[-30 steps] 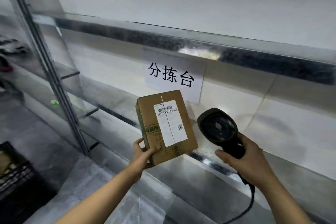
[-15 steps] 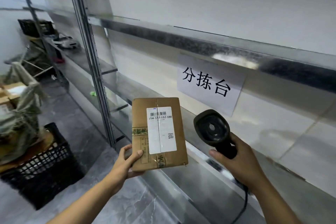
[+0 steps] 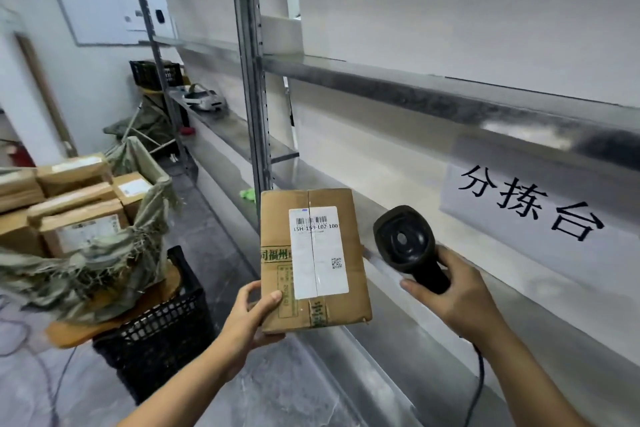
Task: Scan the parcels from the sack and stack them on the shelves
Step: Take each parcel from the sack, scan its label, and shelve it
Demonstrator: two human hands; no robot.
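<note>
My left hand (image 3: 250, 319) grips the lower left corner of a brown cardboard parcel (image 3: 277, 246), held upright with its white barcode label facing me. To its right, my right hand (image 3: 457, 302) holds a black handheld scanner (image 3: 405, 246) by the grip, its head beside the parcel and a cable hanging down. Both are in front of the metal shelf (image 3: 433, 291). At the left, an open green sack (image 3: 104, 274) holds several more cardboard parcels (image 3: 79, 229).
The sack sits on a black plastic crate (image 3: 162, 336) on the floor. A white sign with black characters (image 3: 533, 211) hangs on the shelf's upper rail. A shelf upright (image 3: 251, 80) stands behind the parcel. A white headset (image 3: 204, 99) lies on the far shelf.
The view has swung left, bringing the sack, crate and far shelves into sight. The parcel has turned more upright in my left hand. The scanner stays beside it.
</note>
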